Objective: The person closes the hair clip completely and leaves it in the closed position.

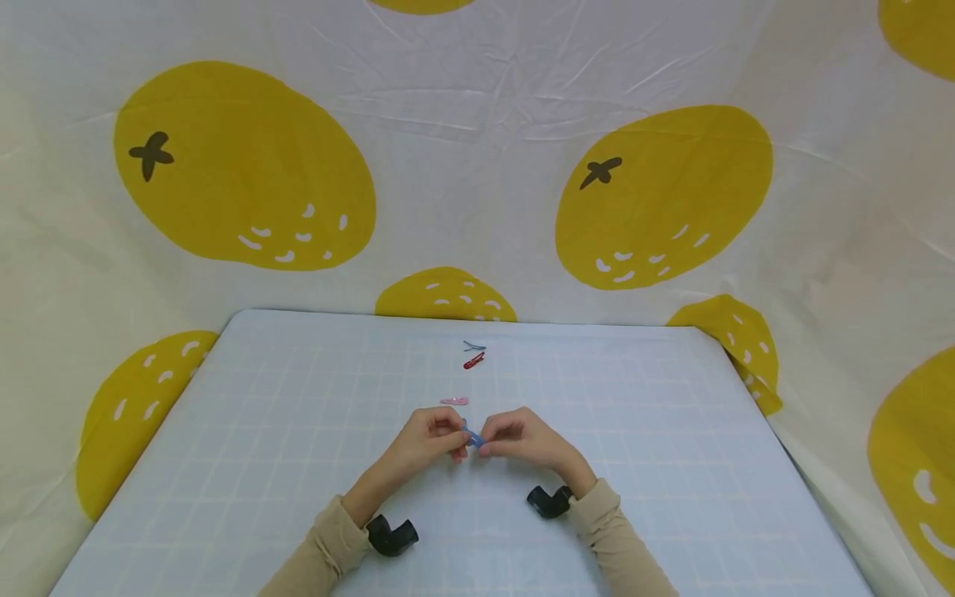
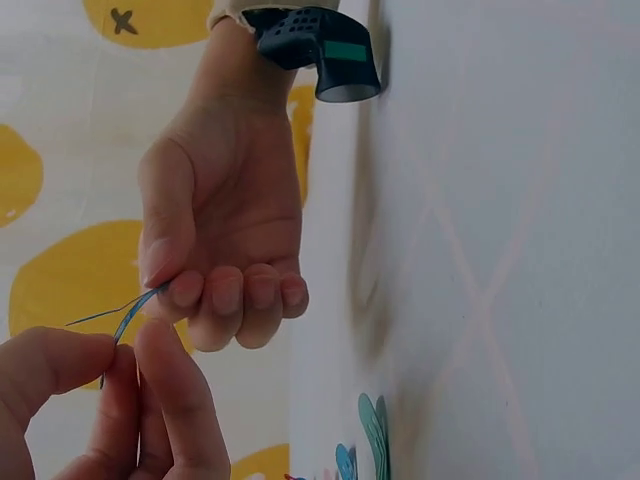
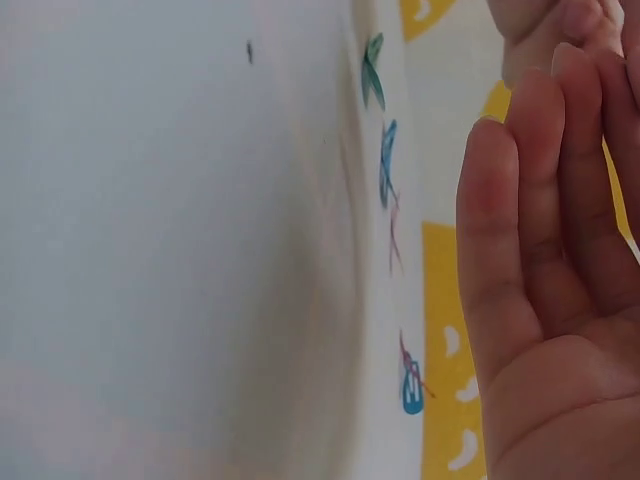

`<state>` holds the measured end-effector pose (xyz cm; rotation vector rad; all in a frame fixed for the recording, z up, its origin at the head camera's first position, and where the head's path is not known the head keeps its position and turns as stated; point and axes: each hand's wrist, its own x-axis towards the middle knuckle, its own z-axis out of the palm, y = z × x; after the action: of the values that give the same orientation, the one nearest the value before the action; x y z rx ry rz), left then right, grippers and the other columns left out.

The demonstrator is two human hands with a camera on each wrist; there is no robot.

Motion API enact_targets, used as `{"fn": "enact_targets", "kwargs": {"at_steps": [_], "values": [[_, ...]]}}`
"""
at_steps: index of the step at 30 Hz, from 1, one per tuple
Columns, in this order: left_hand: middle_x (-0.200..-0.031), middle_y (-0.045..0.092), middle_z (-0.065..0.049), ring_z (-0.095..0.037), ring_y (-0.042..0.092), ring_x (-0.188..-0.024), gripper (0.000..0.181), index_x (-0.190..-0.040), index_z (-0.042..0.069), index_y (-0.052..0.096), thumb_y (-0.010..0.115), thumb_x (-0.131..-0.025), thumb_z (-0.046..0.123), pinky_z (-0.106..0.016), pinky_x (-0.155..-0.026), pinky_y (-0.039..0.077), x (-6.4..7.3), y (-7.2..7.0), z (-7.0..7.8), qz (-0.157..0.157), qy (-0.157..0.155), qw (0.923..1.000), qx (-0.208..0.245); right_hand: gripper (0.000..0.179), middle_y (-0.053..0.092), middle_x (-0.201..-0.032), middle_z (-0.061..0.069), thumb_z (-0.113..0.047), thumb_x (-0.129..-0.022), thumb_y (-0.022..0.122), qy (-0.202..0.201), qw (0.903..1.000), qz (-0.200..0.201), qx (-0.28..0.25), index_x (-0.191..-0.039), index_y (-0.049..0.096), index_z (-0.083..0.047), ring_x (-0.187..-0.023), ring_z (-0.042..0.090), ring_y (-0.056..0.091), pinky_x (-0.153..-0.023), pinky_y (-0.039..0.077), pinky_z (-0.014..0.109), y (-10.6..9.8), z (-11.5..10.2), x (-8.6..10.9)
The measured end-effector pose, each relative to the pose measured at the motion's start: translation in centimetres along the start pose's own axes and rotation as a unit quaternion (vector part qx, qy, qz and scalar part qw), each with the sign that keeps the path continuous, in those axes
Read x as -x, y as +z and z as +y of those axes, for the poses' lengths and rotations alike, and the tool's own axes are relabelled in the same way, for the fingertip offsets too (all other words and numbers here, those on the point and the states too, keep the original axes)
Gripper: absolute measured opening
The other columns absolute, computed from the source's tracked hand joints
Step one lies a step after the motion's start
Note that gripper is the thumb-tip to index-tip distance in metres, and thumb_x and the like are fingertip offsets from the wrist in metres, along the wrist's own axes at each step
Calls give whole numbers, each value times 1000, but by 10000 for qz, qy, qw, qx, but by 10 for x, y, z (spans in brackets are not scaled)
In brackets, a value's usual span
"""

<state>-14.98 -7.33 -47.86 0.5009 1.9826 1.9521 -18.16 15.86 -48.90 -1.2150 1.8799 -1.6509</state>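
Observation:
A small blue snap hair clip (image 1: 473, 438) is between the two hands above the table. My left hand (image 1: 434, 435) pinches one end of it and my right hand (image 1: 520, 435) the other. Up close in the left wrist view, the clip (image 2: 126, 316) is bent, a thin prong standing apart from its wider strip. The left fingers (image 2: 185, 400) are below it there, while the right thumb and forefinger grip its upper end. In the right wrist view the right fingers (image 3: 540, 190) show large, and the clip is hidden.
Beyond the hands a pink hair clip (image 1: 454, 401), a red one (image 1: 473, 361) and a spread blue-looking one (image 1: 473, 347) lie on the pale table (image 1: 298, 398). Small green and blue clip shapes (image 3: 388, 165) show near the table's edge in the right wrist view. A fruit-patterned cloth (image 1: 462, 191) hangs behind.

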Motion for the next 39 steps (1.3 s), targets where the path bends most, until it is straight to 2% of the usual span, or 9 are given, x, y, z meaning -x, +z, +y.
{"fn": "enact_targets", "kwargs": {"at_steps": [5,11,16,21,32,39], "values": [[-77,67,-11,-22,64,-68,12,-94,-4,65,68,-93,8,-29,-69,55,1,-5,-3,-157,-133,9998,-68,10,65,-88,24,10,-92,61,8,9999,120,-83,-93,69,4,-82,20,59,-76,50,28,-4,0,2],[-78,67,-8,-26,63,-70,11,-94,1,69,71,-91,12,-34,-69,55,2,-12,-3,-394,-237,9985,-306,9,65,-86,23,6,-93,62,172,9994,295,-107,-93,70,3,-80,22,60,-76,50,27,-7,-1,4],[-80,68,-8,-25,62,-71,14,-98,4,71,74,-89,13,-34,-68,53,3,-16,-2,-473,-394,9974,-380,9,65,-84,21,3,-94,62,250,9992,319,-71,-91,70,2,-78,19,59,-73,49,27,-8,-1,3],[-81,68,-8,-23,62,-71,16,-96,9,72,75,-90,23,-34,-70,53,3,-16,0,-473,-520,9962,-507,10,65,-82,19,2,-94,62,305,9989,359,-37,-89,70,1,-77,16,59,-72,48,26,-7,-1,3],[-85,68,-19,-23,61,-71,15,-95,5,73,74,-91,19,-34,-69,53,3,-15,2,-368,-521,9956,-680,9,66,-81,16,0,-94,63,362,9985,398,140,-89,71,0,-76,15,58,-71,47,26,-6,-1,3],[-85,69,-21,-21,61,-69,17,-97,1,74,73,-91,17,-34,-67,54,2,-16,2,-274,-279,9950,-916,8,67,-81,13,1,-93,66,447,9972,509,315,-88,71,4,-75,12,57,-70,46,25,-7,-3,3]]}}
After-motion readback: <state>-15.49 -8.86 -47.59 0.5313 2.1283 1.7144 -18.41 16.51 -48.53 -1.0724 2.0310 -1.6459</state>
